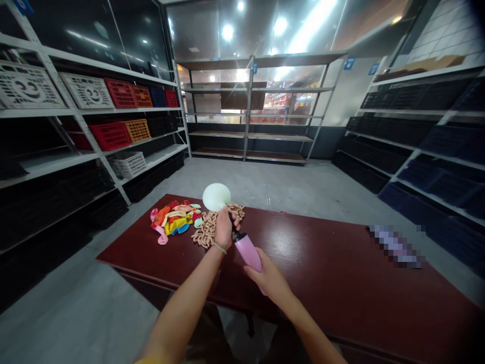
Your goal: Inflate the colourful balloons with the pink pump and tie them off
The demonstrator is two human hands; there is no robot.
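A pale mint balloon (216, 196), partly inflated, stands out beyond my left hand (226, 227). Its neck disappears among those fingers, which are closed around it at the black nozzle of a pink hand pump (248, 253). My right hand (271, 278) is wrapped around the pump's rear end, and the palm hides part of it. Behind and left of my left hand lies a heap of tan, curled pieces (206, 230), perhaps rings or unfilled balloons. Farther left is a loose pile of flat balloons (175, 220) in red, yellow, pink, blue and orange.
The dark red table (303, 283) spans the foreground. A blurred purple-grey packet (396, 246) lies near its right end. Shelving with crates (115, 135) lines the left wall, a metal rack (248, 108) stands at the back, and dark bins (443, 136) fill the right shelves.
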